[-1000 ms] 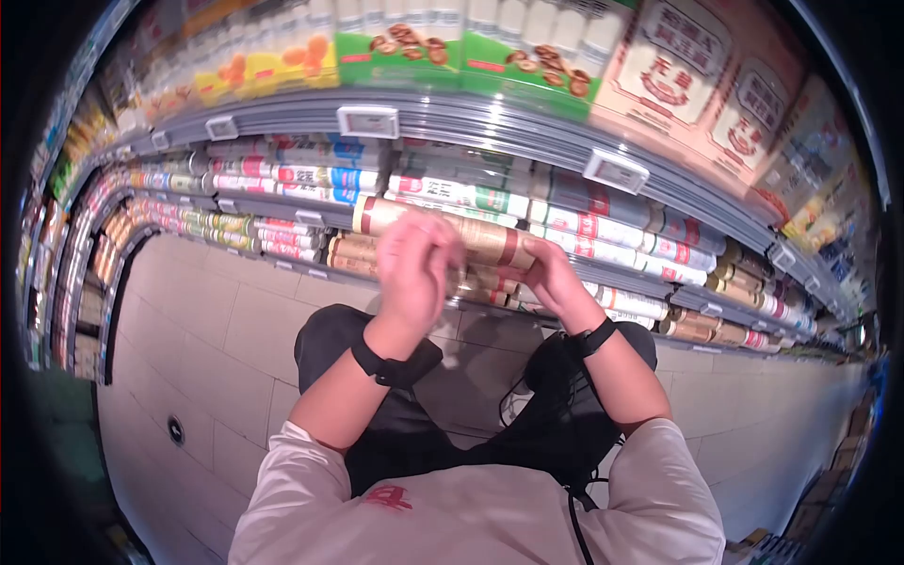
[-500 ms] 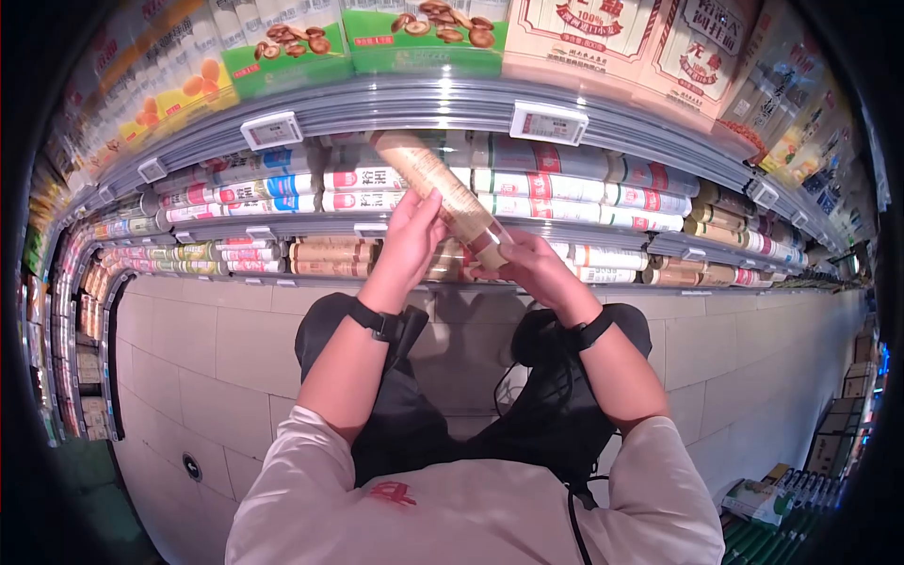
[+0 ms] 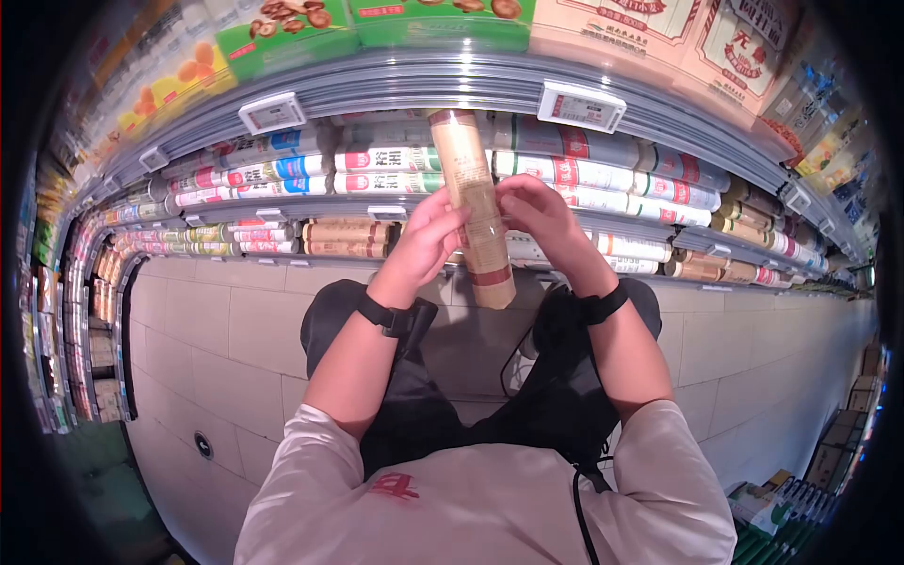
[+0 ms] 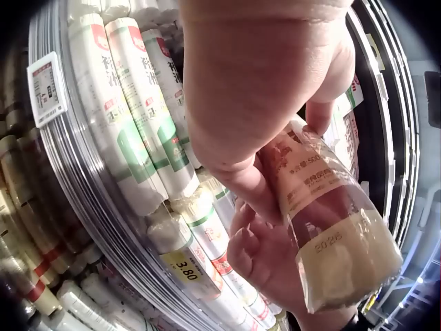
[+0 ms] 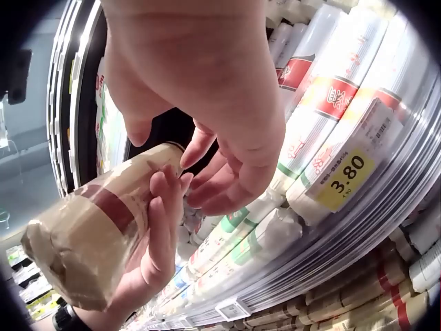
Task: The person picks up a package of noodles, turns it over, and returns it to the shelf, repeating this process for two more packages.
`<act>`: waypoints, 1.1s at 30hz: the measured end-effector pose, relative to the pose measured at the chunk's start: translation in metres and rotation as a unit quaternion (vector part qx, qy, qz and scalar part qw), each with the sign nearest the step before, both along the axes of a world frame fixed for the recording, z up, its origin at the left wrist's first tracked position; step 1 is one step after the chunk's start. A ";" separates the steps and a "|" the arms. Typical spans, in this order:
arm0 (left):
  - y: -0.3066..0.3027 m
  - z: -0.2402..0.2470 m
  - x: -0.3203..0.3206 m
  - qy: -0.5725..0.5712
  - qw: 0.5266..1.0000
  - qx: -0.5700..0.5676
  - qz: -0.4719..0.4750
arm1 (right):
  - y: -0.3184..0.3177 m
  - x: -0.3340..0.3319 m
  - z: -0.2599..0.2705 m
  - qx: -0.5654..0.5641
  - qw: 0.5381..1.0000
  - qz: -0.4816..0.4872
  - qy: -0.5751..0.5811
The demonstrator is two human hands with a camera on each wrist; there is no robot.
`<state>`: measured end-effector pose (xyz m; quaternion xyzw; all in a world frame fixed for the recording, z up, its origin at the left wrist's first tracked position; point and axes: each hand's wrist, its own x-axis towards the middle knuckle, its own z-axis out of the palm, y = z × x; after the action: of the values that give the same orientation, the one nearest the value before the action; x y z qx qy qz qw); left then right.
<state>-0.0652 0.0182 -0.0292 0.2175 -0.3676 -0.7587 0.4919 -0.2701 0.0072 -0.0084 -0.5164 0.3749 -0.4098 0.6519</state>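
A long cylindrical pack of dried noodles [image 3: 478,207], in tan paper with dark red bands and clear film, stands out nearly upright in the head view. My left hand [image 3: 426,243] grips it around the middle, thumb across the front. In the left wrist view the pack [image 4: 341,241] points its end at the camera, with a printed date on it. My right hand [image 3: 546,218] is on the pack's other side, fingers loosely bent. The right wrist view has the right hand [image 5: 207,89] close beside the pack's far end, nothing held in its fingers.
Shelves of wrapped noodle packs [image 3: 565,169] run across the front, white above and tan packs [image 3: 348,235] lower down. Price tags [image 3: 582,105] line the shelf edge [image 3: 424,80]. Green boxes [image 3: 282,33] and pink boxes [image 3: 621,28] stand higher. Tiled floor [image 3: 217,348] lies below.
The noodle pack has turned from nearly level, through a slant, to nearly upright, its lower end now nearer my body. My right hand has let go of its end and moved up beside it.
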 end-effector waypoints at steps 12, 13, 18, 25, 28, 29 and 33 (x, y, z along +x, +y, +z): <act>-0.005 0.001 -0.012 -0.031 0.999 0.011 -0.010 | -0.001 -0.003 -0.005 0.040 0.999 -0.001 -0.007; -0.004 0.003 -0.014 -0.042 0.999 0.013 -0.004 | -0.003 -0.004 -0.011 0.049 0.999 -0.005 -0.017; -0.008 -0.002 -0.013 -0.046 0.999 0.013 0.002 | -0.010 0.000 -0.025 0.073 0.997 -0.006 -0.036; -0.010 -0.004 -0.012 -0.101 0.995 -0.007 0.025 | -0.009 0.004 -0.023 0.107 0.991 -0.017 -0.073; -0.012 -0.006 -0.012 -0.130 0.990 -0.009 0.046 | -0.011 0.005 -0.029 0.102 0.992 -0.013 -0.077; -0.013 -0.006 -0.011 -0.140 0.989 -0.007 0.053 | -0.011 0.005 -0.029 0.101 0.993 -0.007 -0.066; -0.011 -0.003 -0.013 -0.162 0.984 0.013 0.070 | -0.009 0.009 -0.026 0.111 0.993 0.002 -0.039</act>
<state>-0.0787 0.0069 -0.0319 0.3693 -0.4162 -0.6818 0.4749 -0.2607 -0.0014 -0.0342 -0.4251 0.3914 -0.3842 0.7200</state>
